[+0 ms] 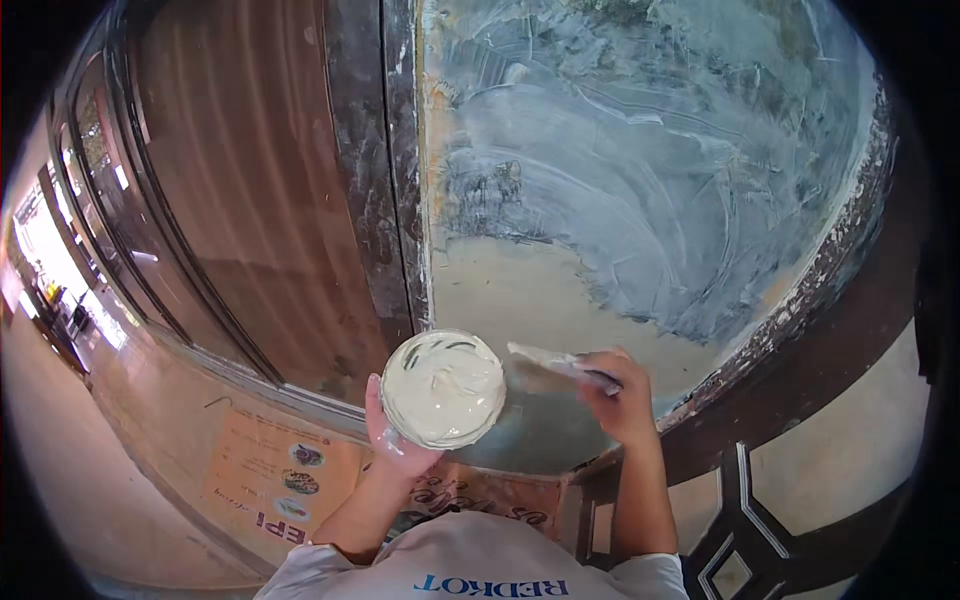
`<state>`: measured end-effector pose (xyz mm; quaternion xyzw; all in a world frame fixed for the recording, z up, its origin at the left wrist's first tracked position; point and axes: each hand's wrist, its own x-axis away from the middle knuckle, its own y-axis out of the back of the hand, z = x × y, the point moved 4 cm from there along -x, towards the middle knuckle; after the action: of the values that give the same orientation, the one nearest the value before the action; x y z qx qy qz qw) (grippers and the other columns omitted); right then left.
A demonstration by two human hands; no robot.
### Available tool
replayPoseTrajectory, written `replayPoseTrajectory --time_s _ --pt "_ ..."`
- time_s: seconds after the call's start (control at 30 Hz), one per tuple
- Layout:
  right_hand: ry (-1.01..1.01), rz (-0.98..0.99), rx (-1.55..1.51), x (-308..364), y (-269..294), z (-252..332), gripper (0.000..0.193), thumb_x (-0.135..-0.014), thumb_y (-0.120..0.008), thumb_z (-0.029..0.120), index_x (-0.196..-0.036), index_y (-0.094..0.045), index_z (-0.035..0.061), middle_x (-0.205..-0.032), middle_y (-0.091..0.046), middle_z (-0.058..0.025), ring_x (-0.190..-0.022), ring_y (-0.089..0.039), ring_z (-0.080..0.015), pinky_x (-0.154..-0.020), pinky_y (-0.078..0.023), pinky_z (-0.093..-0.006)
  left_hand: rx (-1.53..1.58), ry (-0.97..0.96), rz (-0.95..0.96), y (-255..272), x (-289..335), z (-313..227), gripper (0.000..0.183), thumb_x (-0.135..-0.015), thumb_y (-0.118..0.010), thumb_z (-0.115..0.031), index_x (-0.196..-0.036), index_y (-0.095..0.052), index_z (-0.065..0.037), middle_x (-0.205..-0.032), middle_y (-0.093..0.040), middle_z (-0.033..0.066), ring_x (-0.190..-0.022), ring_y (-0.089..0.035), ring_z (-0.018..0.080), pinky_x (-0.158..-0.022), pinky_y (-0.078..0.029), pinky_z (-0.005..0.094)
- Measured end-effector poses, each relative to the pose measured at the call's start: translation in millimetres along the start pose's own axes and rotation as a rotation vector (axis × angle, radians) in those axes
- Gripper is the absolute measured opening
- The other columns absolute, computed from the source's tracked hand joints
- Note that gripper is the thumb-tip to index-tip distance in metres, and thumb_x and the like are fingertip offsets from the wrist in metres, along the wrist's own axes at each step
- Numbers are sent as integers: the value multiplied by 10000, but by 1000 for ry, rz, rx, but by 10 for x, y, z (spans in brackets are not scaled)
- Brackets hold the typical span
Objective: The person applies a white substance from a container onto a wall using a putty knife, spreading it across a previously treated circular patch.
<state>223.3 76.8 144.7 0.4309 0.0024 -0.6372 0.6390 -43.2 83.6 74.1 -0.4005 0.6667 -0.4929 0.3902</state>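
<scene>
My left hand (398,452) supports a round tub (443,392) of thick white paste from its lower left side, with the thumb along the rim. White paste smears mark that hand. In my right hand (618,395), closed round the dark handle, is a putty knife (548,358) with white paste coating its blade. The blade points left, toward the tub, but is apart from it. Ahead is a wall panel (600,190), streaked with greyish-white paste over its upper part; its lower part is a plain beige-grey.
A dark door frame strip (365,150) borders the panel at left, beside brown glossy door panels (240,180). A dark chipped frame (800,320) edges it at right. Printed orange sheets (265,465) lie on the floor. Black-and-cream patterned metalwork (760,510) stands at lower right.
</scene>
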Motion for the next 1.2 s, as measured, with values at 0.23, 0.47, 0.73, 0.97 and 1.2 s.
replayPoseTrajectory --time_s 0.23,0.47,0.73,0.97,1.2 --pt "-477 3 -1141 -188 -436 -141 546 -819 -687 65 -1312 -479 -43 -1135 -633 -93 -973 -636 -167 -860 -517 -307 7 47 -38 29 -29 100 756 -930 -371 -640 -1493 -370 -137 -1536 -364 144 -1391 -369 372 -1137 -289 558" --pt "-616 176 -1093 -88 -422 -318 568 -778 -677 97 -1293 -497 -61 -1070 -653 -106 -848 -638 -122 -677 -501 -252 -28 14 -54 96 49 123 773 -938 -355 -640 -1505 -339 -114 -1542 -340 174 -1392 -358 393 -1149 -271 562" --pt "-656 43 -1081 13 -309 -404 504 -747 -664 76 -1219 -547 -53 -1018 -664 -109 -851 -679 -148 -689 -560 -244 18 66 -46 188 51 171 756 -941 -367 -630 -1488 -368 -108 -1519 -374 178 -1368 -390 398 -1129 -305 572" --pt "-562 -51 -990 168 -162 -612 467 -798 -603 -24 -1260 -540 -46 -1083 -659 -93 -890 -659 -150 -773 -542 -281 35 -13 6 46 43 29 741 -946 -368 -620 -1494 -362 -121 -1542 -341 166 -1388 -360 398 -1141 -288 574" --pt "-377 -186 -707 279 -474 -274 358 -842 -652 32 -1200 -638 45 -1193 -652 -72 -1060 -613 -201 -941 -467 -350 55 -15 0 71 32 58 727 -955 -345 -612 -1488 -374 -119 -1533 -359 159 -1382 -374 391 -1132 -301 569"
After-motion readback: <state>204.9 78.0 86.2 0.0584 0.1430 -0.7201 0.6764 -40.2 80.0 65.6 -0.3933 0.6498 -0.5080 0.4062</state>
